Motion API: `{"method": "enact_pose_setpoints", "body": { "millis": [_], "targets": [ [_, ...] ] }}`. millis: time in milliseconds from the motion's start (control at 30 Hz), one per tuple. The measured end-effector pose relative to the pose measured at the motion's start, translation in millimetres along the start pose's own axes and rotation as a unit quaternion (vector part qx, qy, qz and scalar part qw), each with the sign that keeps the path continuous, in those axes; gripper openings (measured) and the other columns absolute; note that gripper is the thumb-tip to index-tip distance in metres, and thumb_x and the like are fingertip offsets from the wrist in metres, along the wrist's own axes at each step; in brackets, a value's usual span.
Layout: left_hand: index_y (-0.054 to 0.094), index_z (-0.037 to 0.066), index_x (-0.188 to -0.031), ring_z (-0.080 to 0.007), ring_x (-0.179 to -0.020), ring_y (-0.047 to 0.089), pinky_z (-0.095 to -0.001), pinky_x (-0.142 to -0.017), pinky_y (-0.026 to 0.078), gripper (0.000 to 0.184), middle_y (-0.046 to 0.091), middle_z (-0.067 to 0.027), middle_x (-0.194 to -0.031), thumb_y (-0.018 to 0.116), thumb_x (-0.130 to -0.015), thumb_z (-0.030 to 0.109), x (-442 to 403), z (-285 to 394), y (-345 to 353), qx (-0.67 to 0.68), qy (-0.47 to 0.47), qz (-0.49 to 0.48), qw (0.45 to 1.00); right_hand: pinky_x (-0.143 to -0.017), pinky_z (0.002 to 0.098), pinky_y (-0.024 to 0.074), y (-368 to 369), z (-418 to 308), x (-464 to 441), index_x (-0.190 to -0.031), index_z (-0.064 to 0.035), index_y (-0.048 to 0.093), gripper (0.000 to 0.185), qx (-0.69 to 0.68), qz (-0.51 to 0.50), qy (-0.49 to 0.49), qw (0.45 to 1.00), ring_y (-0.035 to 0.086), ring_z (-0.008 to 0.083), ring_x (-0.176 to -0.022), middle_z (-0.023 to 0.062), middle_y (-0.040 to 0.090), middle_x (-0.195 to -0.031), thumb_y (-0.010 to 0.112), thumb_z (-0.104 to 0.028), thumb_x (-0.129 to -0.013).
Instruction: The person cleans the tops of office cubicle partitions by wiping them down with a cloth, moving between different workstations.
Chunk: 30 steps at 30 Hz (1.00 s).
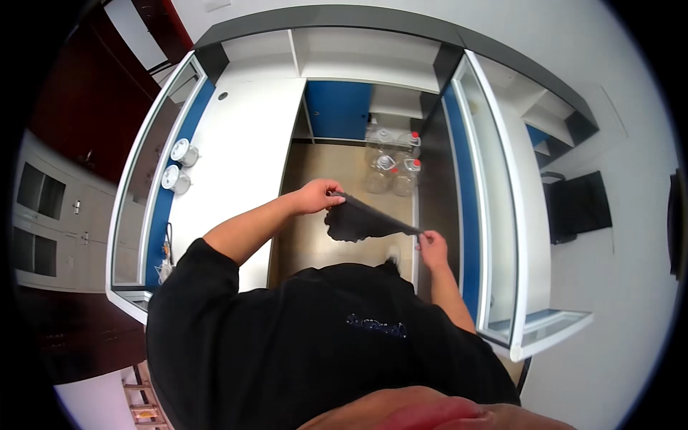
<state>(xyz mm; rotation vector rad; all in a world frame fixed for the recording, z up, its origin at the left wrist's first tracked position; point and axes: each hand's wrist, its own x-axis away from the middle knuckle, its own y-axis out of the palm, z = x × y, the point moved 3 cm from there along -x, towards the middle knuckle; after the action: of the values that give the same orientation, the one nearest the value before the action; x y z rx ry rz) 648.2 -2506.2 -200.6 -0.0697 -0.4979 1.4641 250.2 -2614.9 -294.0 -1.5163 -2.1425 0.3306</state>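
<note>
A dark grey cloth point(362, 221) with a ragged lower edge is stretched in the air between my two hands, above the floor gap. My left hand point(317, 196) pinches its upper left corner between thumb and fingers. At the cloth's narrow right end, my right hand point(431, 248) grips the tip with closed fingers. The cloth sags on the left and tapers toward the right. Whether it is a rag or a piece of clothing, I cannot tell.
A white desk point(244, 154) with two lidded glass jars point(184, 153) lies to the left. Several large clear plastic bottles point(385, 172) stand on the floor ahead, near a blue cabinet door point(338, 109). Glass-topped partitions point(494, 193) flank both sides. A black chair point(580, 208) stands beyond, at right.
</note>
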Motion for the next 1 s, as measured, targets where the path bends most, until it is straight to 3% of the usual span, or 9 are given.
{"method": "enact_pose_setpoints", "body": {
  "millis": [33,300,367,500,567,733,767,900,1000],
  "targets": [
    [0.069,0.006,-0.104,-0.0078,-0.071,0.060,-0.0270,-0.065,0.049,0.011,0.065,0.0007,-0.082,0.072,-0.102,0.017,-7,-2,-13,0.106,-0.028,0.015,0.994,-0.060,0.0286,0.0529,8,-13,-20,-0.107,-0.0045,0.071,0.013,-0.063,-0.011,0.050,0.997,0.072,0.0127,-0.075,0.0057,0.073,-0.091,0.071,-0.016,-0.101],
    [0.067,0.008,-0.106,-0.0084,-0.074,0.061,-0.0243,-0.064,0.048,0.008,0.067,0.0014,-0.087,0.067,-0.104,0.016,-69,-31,-95,0.181,-0.063,0.190,0.963,-0.059,0.0235,0.0499,58,-101,-202,-0.106,-0.0061,0.067,0.014,-0.240,-0.107,0.032,0.964,0.069,0.0110,-0.078,0.0025,0.069,-0.090,0.074,-0.018,-0.101],
    [0.066,0.008,-0.105,-0.0080,-0.072,0.061,-0.0235,-0.064,0.048,0.007,0.067,0.0017,-0.087,0.066,-0.105,0.015,-89,-31,-116,0.185,-0.086,0.211,0.956,-0.059,0.0238,0.0513,64,-122,-249,-0.107,-0.0048,0.069,0.015,-0.312,-0.181,-0.004,0.933,0.070,0.0116,-0.075,0.0053,0.071,-0.099,0.076,-0.016,-0.100],
    [0.067,0.010,-0.109,-0.0078,-0.069,0.064,-0.0225,-0.062,0.047,0.008,0.068,0.0024,-0.088,0.065,-0.106,0.018,-128,-21,-151,0.222,-0.111,0.301,0.921,-0.059,0.0230,0.0512,56,-189,-316,-0.110,-0.0049,0.068,0.017,-0.222,-0.225,-0.036,0.948,0.069,0.0106,-0.074,0.0028,0.070,-0.091,0.076,-0.015,-0.099],
    [0.067,0.011,-0.109,-0.0078,-0.069,0.065,-0.0225,-0.061,0.047,0.009,0.068,0.0017,-0.086,0.063,-0.107,0.019,-149,-5,-173,0.278,-0.080,0.355,0.889,-0.058,0.0234,0.0522,53,-217,-351,-0.110,-0.0043,0.068,0.016,-0.204,-0.237,-0.057,0.948,0.069,0.0111,-0.071,0.0023,0.069,-0.086,0.075,-0.014,-0.100],
    [0.063,0.007,-0.114,-0.0114,-0.069,0.067,-0.0239,-0.060,0.050,0.012,0.068,-0.0032,-0.085,0.058,-0.110,0.018,-206,-7,-213,0.273,-0.050,0.424,0.862,-0.055,0.0249,0.0547,81,-264,-429,-0.113,-0.0025,0.062,0.016,-0.204,-0.227,-0.086,0.948,0.074,0.0151,-0.072,0.0089,0.068,-0.102,0.067,-0.015,-0.105],
    [0.061,0.006,-0.118,-0.0126,-0.070,0.068,-0.0244,-0.060,0.051,0.014,0.068,-0.0047,-0.088,0.058,-0.110,0.018,-215,-1,-220,0.313,-0.024,0.461,0.830,-0.054,0.0246,0.0550,87,-281,-439,-0.115,-0.0021,0.060,0.016,-0.210,-0.232,-0.103,0.944,0.075,0.0160,-0.072,0.0098,0.067,-0.106,0.066,-0.014,-0.106],
    [0.057,0.001,-0.124,-0.0155,-0.071,0.072,-0.0254,-0.058,0.054,0.018,0.069,-0.0085,-0.092,0.055,-0.111,0.014,-255,4,-266,0.375,0.020,0.533,0.758,-0.056,0.0245,0.0568,107,-343,-482,-0.116,-0.0009,0.059,0.017,-0.165,-0.226,-0.079,0.957,0.075,0.0175,-0.071,0.0103,0.066,-0.108,0.064,-0.014,-0.107],
    [0.058,0.000,-0.123,-0.0167,-0.069,0.070,-0.0271,-0.060,0.055,0.020,0.070,-0.0105,-0.090,0.059,-0.110,0.015,-281,5,-331,0.371,0.057,0.532,0.759,-0.059,0.0256,0.0595,130,-388,-520,-0.111,0.0001,0.059,0.015,-0.231,-0.216,-0.086,0.945,0.076,0.0195,-0.072,0.0102,0.067,-0.103,0.064,-0.014,-0.107]
  ]
}}
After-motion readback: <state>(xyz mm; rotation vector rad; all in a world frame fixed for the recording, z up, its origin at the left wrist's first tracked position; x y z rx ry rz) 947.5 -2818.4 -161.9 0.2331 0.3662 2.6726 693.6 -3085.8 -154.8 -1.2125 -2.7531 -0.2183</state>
